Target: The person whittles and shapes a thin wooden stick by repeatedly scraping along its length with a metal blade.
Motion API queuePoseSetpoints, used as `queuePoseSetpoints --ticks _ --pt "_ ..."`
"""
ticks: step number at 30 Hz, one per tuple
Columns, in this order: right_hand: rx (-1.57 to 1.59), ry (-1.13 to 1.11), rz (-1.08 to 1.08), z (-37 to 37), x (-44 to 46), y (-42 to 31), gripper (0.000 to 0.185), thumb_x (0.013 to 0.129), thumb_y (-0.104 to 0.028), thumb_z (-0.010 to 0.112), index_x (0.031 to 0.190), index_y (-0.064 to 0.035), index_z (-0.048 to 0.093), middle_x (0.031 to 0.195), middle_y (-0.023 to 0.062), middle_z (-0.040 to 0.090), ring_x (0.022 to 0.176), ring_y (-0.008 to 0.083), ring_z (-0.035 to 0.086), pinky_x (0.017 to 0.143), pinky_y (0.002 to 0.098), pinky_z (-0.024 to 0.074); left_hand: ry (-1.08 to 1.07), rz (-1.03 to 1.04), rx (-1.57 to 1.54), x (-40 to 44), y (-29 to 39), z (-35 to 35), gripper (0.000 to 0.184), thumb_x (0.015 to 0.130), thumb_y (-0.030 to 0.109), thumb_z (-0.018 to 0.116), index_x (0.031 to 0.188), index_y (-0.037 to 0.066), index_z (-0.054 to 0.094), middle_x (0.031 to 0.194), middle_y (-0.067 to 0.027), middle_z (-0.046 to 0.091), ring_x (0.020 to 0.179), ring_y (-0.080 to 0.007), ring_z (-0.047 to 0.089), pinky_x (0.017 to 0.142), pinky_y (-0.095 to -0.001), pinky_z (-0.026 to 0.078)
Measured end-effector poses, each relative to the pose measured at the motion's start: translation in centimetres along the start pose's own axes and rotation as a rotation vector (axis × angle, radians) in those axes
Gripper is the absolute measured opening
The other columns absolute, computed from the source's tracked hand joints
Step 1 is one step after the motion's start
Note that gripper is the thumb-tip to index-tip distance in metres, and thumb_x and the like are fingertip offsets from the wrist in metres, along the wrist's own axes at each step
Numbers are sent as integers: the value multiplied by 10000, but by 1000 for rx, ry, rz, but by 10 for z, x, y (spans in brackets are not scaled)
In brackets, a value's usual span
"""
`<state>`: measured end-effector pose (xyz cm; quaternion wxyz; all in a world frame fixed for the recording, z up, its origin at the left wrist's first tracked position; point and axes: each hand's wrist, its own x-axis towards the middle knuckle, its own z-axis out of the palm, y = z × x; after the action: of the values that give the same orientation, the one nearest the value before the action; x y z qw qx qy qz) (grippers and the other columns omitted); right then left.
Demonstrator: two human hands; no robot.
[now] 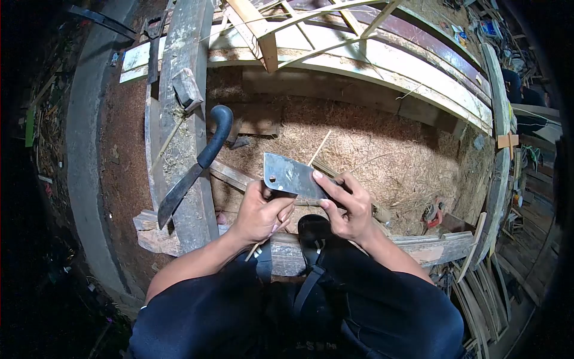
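A cleaver with a broad rectangular blade and a hole near its end corner lies across the middle of the view. My right hand grips it near the handle end, thumb and forefinger against the blade. Close under the other end of the blade, my left hand is closed around a thin wooden strip. The strip passes behind the blade, and its lower end shows below my left hand. Whether the edge bites into the strip is hidden.
A knife with a curved black handle rests on the thick left beam, beside a small wood block. White-faced planks and thin slats cross the far side. Shavings cover the ground; a red-handled tool lies right.
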<state>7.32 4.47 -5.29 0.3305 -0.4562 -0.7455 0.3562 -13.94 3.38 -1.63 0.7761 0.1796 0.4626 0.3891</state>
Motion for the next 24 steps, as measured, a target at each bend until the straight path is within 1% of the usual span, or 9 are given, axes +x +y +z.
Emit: queuePoseSetpoints --ticks 3,6,9,12,14,20,22,23,24 --pt "-80 -45 15 -4 -2 0 523 788 -117 720 1304 -175 656 739 117 534 582 238 514 496 354 437 -26 -6 2 0 1 -1 185 933 -39 510 752 -1 514 562 -27 480 421 -72 403 395 -244 289" --pt "-66 56 -41 -1 3 4 506 806 -129 718 1306 -173 653 757 116 562 590 220 545 510 349 467 -59 -11 -48 0 -1 -1 132 963 7 525 862 -29 601 563 -4 468 426 -56 389 395 -232 289" --pt "-34 163 156 -14 10 21 497 810 -147 727 1301 -177 658 770 117 581 599 202 576 531 343 497 -60 24 108 -6 1 3 255 990 70 550 1205 -42 632 575 35 455 442 -34 373 406 -231 307" --pt "-96 -40 -7 -22 6 2 495 805 -152 732 1294 -184 663 778 119 592 600 196 594 541 338 516 -89 -34 95 -6 -3 -7 180 981 47 550 1114 -42 631 587 17 474 458 -51 403 414 -238 312" --pt "-86 -130 -96 -20 4 -14 494 801 -150 726 1290 -187 666 771 107 585 586 205 583 513 338 505 25 6 25 -11 -15 -7 72 963 4 543 894 -15 546 605 -17 491 473 -72 427 415 -252 316" --pt "-95 16 48 -14 8 -8 493 794 -198 738 1283 -217 673 750 106 560 570 212 571 504 345 484 -84 -103 2 -9 2 -4 27 955 -13 553 930 -21 548 610 -23 491 485 -76 436 418 -251 313" --pt "-146 -109 -82 -20 7 -18 478 817 -162 722 1291 -197 666 739 115 567 572 209 564 498 349 478 100 -1 -59 -14 -9 1 64 979 21 548 956 -25 584 595 -3 477 472 -62 419 414 -246 308" --pt "-111 -55 -89 -16 6 -12 457 849 -131 699 1303 -158 653 721 124 563 574 198 551 500 342 459 -11 5 -49 -13 -9 -4 177 990 41 540 1112 -44 635 586 19 462 468 -48 400 418 -239 320" --pt "-111 -54 -87 -14 6 -2 457 849 -131 699 1303 -158 653 721 124 563 574 198 551 500 342 459 -11 2 -48 -12 -7 -6 177 990 41 540 1112 -44 635 586 19 462 468 -48 400 418 -239 320"
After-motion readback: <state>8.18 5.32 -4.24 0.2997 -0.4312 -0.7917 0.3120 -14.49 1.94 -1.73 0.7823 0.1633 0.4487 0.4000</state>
